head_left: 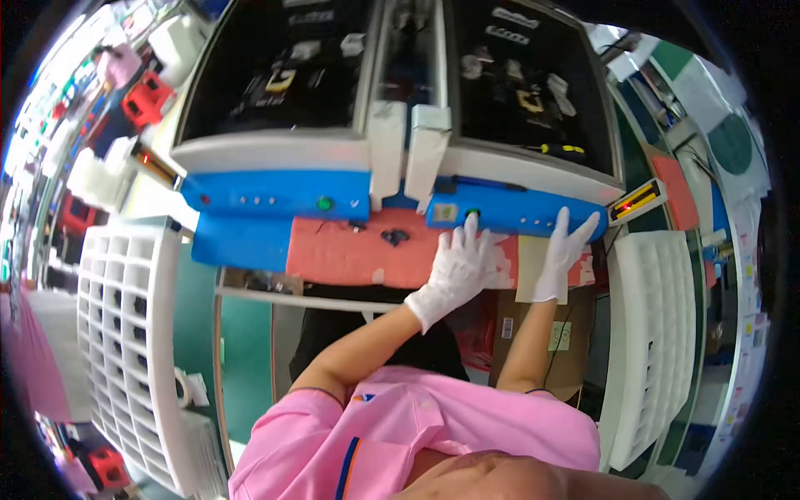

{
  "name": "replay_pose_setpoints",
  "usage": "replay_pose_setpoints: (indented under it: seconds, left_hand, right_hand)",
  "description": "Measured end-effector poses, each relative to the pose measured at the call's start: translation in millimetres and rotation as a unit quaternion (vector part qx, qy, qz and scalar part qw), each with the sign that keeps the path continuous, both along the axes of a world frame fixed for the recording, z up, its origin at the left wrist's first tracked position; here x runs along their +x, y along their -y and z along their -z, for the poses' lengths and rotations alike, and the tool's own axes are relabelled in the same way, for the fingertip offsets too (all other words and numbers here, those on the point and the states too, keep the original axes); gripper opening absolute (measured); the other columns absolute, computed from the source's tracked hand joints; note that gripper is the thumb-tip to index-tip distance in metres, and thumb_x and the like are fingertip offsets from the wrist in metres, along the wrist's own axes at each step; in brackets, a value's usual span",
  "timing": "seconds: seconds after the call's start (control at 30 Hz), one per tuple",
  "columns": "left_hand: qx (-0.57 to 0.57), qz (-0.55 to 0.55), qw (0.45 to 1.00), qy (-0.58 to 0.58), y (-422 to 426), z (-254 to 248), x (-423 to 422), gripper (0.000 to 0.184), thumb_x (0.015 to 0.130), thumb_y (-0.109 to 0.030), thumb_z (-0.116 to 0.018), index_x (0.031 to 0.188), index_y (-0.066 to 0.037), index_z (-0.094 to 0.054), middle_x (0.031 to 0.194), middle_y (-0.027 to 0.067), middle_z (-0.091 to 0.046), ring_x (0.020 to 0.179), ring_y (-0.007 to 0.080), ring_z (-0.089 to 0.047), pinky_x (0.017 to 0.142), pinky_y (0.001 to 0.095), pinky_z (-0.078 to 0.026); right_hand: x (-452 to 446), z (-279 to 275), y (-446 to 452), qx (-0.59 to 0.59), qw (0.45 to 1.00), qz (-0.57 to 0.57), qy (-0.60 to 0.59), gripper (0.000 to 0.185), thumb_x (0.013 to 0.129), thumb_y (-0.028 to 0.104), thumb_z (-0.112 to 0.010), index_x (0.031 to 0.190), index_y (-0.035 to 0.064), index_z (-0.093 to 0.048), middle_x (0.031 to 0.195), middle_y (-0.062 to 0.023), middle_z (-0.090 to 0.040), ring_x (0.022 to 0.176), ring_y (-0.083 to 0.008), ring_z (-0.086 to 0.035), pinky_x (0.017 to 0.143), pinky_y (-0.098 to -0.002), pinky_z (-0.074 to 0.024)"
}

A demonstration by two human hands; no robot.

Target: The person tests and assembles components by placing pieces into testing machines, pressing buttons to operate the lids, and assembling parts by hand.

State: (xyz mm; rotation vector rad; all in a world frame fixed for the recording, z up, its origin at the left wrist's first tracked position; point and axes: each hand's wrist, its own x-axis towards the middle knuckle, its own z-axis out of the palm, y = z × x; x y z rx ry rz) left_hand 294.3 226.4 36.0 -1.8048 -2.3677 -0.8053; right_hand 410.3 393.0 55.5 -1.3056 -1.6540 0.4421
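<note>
My left hand (pixel 457 271), in a white glove, reaches forward with its fingers stretched out and holds nothing. One fingertip is at the green button (pixel 472 213) on the blue front panel (pixel 400 202). My right hand (pixel 563 257), also gloved, has its fingers spread at the right part of that panel; nothing is in it. Left of my left hand, a small black part (pixel 395 237) lies on the pink mat (pixel 333 258). A smaller dark piece (pixel 357 226) lies near it. A second green button (pixel 324 202) sits on the panel's left part.
Two dark-windowed machine bays (pixel 279 75) stand behind the panel, with a yellow-black screwdriver (pixel 560 151) at the right one. A white compartment tray (pixel 125 333) stands on the left, another white tray (pixel 654 350) on the right. A dark pen (pixel 487 183) lies along the panel's top.
</note>
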Motion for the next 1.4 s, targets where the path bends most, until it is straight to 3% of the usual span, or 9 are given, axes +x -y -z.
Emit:
replay_pose_setpoints:
  seconds: [0.27, 0.33, 0.47, 0.67, 0.9, 1.0, 1.17, 1.23, 1.4]
  left_hand:
    - [0.194, 0.11, 0.973, 0.065, 34, 15, -49, 0.047, 0.076, -0.022, -0.062, 0.118, -0.005, -0.049, 0.111, 0.0156, -0.055, 0.092, 0.0286, -0.056, 0.077, 0.039, -0.046]
    - [0.195, 0.074, 0.975, 0.081, 61, 17, -63, 0.045, 0.077, -0.018, -0.061, 0.118, -0.005, -0.049, 0.107, 0.014, -0.057, 0.087, 0.0263, -0.058, 0.075, 0.0366, -0.047]
    - [0.203, -0.028, 0.961, 0.184, 108, 25, -76, 0.04, 0.079, -0.007, -0.06, 0.118, -0.004, -0.049, 0.097, 0.0101, -0.06, 0.076, 0.0196, -0.06, 0.069, 0.03, -0.05]
    - [0.264, -0.063, 0.837, 0.475, 138, 43, -83, 0.041, 0.082, 0.0, -0.056, 0.122, -0.004, -0.048, 0.089, 0.0052, -0.058, 0.072, 0.0103, -0.057, 0.069, 0.0244, -0.049]
    - [0.216, -0.039, 0.85, 0.48, 134, 36, -90, 0.04, 0.086, -0.005, -0.055, 0.125, -0.003, -0.045, 0.094, 0.0068, -0.058, 0.079, 0.0106, -0.056, 0.073, 0.0255, -0.048]
    - [0.231, -0.047, 0.737, 0.634, 134, 18, -95, 0.035, 0.09, -0.013, -0.051, 0.122, 0.0, -0.047, 0.098, 0.0066, -0.058, 0.087, 0.0102, -0.055, 0.077, 0.0253, -0.046]
    - [0.369, -0.071, 0.712, 0.594, 133, 6, -119, 0.035, 0.094, -0.019, -0.046, 0.123, 0.001, -0.048, 0.103, 0.0072, -0.057, 0.087, 0.0118, -0.054, 0.082, 0.0249, -0.043]
    - [0.473, -0.086, 0.64, 0.599, 143, -1, -145, 0.032, 0.094, -0.014, -0.042, 0.121, 0.003, -0.049, 0.102, 0.0078, -0.058, 0.086, 0.0121, -0.054, 0.081, 0.0234, -0.043]
    - [0.554, -0.093, 0.662, 0.496, 164, -68, -228, 0.032, 0.09, -0.011, -0.041, 0.117, 0.003, -0.05, 0.079, 0.0054, -0.057, 0.065, 0.0103, -0.049, 0.06, 0.0226, -0.042]
  right_hand:
    - [0, 6, 31, -0.007, 0.995, -0.062, -0.082, 0.052, 0.085, 0.017, -0.059, 0.13, -0.0004, -0.038, 0.135, -0.0177, -0.037, 0.123, -0.0272, -0.039, 0.101, -0.0366, -0.0324]
    - [-24, 22, 65, -0.037, 0.939, -0.266, -0.215, 0.037, 0.085, 0.006, -0.056, 0.121, 0.0004, -0.049, 0.121, -0.0129, -0.052, 0.113, -0.023, -0.049, 0.095, -0.0347, -0.0383]
    - [-84, 15, 133, 0.131, 0.854, -0.492, 0.111, 0.036, 0.08, -0.001, -0.056, 0.116, 0.0056, -0.055, 0.115, -0.0109, -0.056, 0.103, -0.0277, -0.054, 0.09, -0.0345, -0.0423]
    - [-127, 45, 157, 0.154, 0.864, -0.444, 0.18, 0.031, 0.076, -0.004, -0.057, 0.106, 0.005, -0.06, 0.109, -0.0124, -0.058, 0.1, -0.0305, -0.054, 0.089, -0.0361, -0.0424]
    - [-127, 37, 160, 0.133, 0.917, -0.364, 0.097, 0.028, 0.073, -0.001, -0.061, 0.101, 0.0051, -0.059, 0.096, -0.012, -0.059, 0.091, -0.0297, -0.055, 0.08, -0.0385, -0.0446]
    - [-134, 7, 180, 0.11, 0.914, -0.387, 0.045, 0.028, 0.073, 0.002, -0.062, 0.101, 0.0057, -0.058, 0.094, -0.0116, -0.059, 0.09, -0.0296, -0.056, 0.078, -0.0384, -0.0453]
    - [-175, -28, 219, 0.149, 0.854, -0.494, 0.067, 0.028, 0.075, 0.006, -0.062, 0.103, 0.0067, -0.057, 0.091, -0.0099, -0.059, 0.089, -0.0273, -0.056, 0.074, -0.0381, -0.0465]
    - [-203, -42, 220, 0.206, 0.798, -0.562, 0.072, 0.03, 0.076, 0.01, -0.062, 0.105, 0.0077, -0.056, 0.091, -0.009, -0.059, 0.089, -0.0273, -0.057, 0.073, -0.0384, -0.0469]
    - [-316, -103, 211, 0.248, 0.761, -0.597, -0.054, 0.027, 0.077, 0.008, -0.061, 0.104, 0.0056, -0.062, 0.099, -0.0135, -0.062, 0.089, -0.0272, -0.06, 0.078, -0.0328, -0.0476]
